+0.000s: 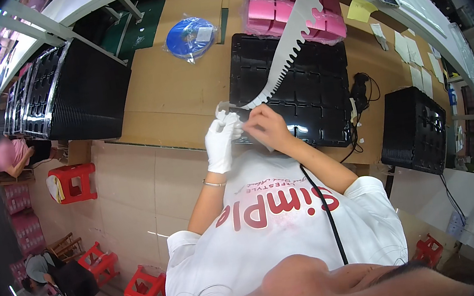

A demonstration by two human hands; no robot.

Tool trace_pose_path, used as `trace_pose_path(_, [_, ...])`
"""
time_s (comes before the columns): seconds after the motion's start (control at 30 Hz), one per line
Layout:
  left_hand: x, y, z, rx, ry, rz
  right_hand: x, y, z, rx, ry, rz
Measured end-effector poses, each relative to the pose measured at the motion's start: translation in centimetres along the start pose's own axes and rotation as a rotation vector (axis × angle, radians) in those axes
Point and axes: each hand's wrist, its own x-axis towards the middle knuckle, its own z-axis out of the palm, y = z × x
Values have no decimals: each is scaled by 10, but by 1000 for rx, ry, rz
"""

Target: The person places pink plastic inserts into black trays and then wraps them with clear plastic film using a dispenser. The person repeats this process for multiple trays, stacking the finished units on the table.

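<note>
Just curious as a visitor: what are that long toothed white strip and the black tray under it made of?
The strip looks like thin matte white plastic or card; it curves limply. The black tray seems thin glossy moulded plastic, going by its sheen and pressed compartments.

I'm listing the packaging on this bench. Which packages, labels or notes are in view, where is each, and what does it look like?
Clear plastic bag holding a round blue reel: far left of the bench, white label on it.
Pink compartmented trays wrapped in clear film: far centre, behind the black moulded tray.
Yellow sticky note: far right, square.
White paper slips: right edge of the bench, small rectangles in a row.
</note>
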Motion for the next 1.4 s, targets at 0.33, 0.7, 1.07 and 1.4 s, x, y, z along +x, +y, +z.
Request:
trace_pose_path(0.33, [-3, -1, -42, 213, -46, -50, 16, 28, 7, -263, -271, 233])
trace_pose_path(0.7, [-2, -5, -33, 212, -83, -63, 17, 30, 11, -273, -235, 308])
trace_pose_path(1.07, [-11, -7, -16, 90, -8, -48, -6, 34, -27, 809, -179, 640])
trace_pose_path(1.4, [-16, 12, 45, -70, -128, -147, -22, 3, -31, 140, 85, 418])
